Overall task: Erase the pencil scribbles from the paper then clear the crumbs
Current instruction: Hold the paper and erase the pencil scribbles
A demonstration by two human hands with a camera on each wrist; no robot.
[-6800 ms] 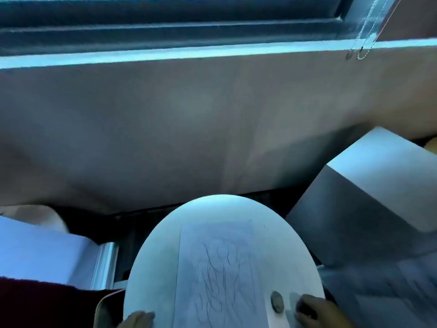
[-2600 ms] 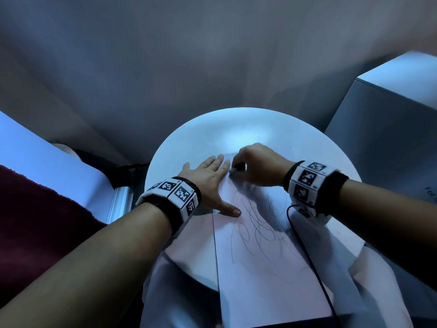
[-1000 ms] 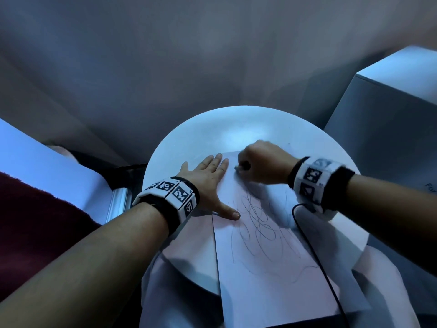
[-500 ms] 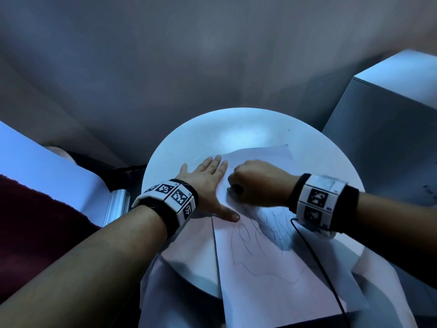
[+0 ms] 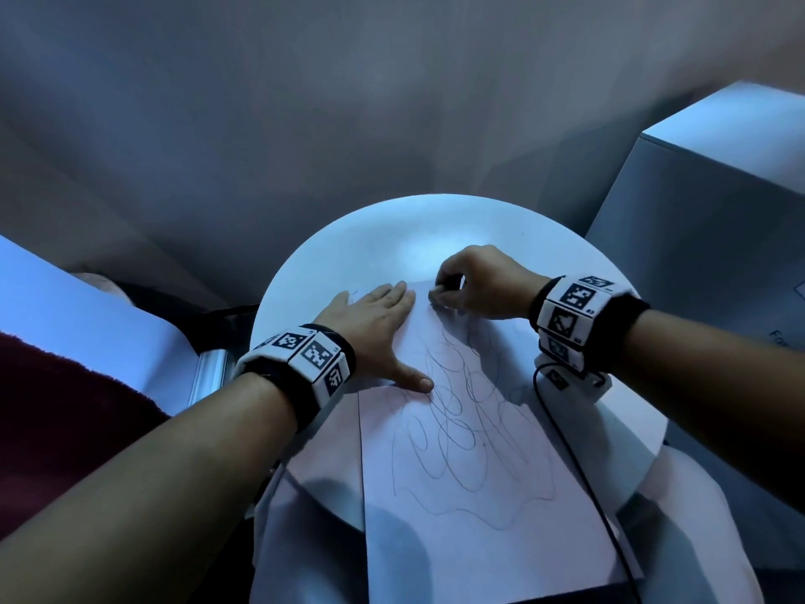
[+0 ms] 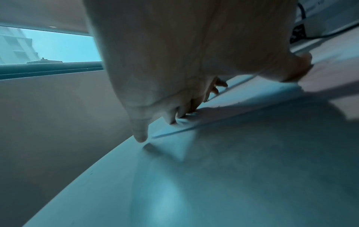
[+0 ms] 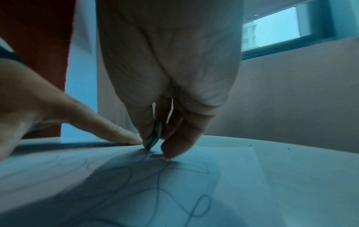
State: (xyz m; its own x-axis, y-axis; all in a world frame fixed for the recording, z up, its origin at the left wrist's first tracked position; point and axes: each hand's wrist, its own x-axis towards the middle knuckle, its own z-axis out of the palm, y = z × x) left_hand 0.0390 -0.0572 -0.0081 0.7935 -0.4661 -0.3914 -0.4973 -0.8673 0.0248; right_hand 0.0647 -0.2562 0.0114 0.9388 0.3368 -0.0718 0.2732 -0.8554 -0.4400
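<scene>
White paper (image 5: 470, 494), looping pencil scribbles (image 5: 461, 429) across.

Two hands working on scribbled paper (image 5: 470, 494) on a round white counter (image 5: 383, 237).
Left hand (image 5: 370, 329) lies flat on the sheet; right hand (image 5: 479, 285), fingers curled, presses down just beside its fingertips.

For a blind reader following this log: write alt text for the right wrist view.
Seen from the wrist, the right hand pinches a small flat eraser on edge, its tip pressed onto a sheet of paper covered in looping pencil scribbles. The left hand's thumb presses the paper just beside it.
</scene>
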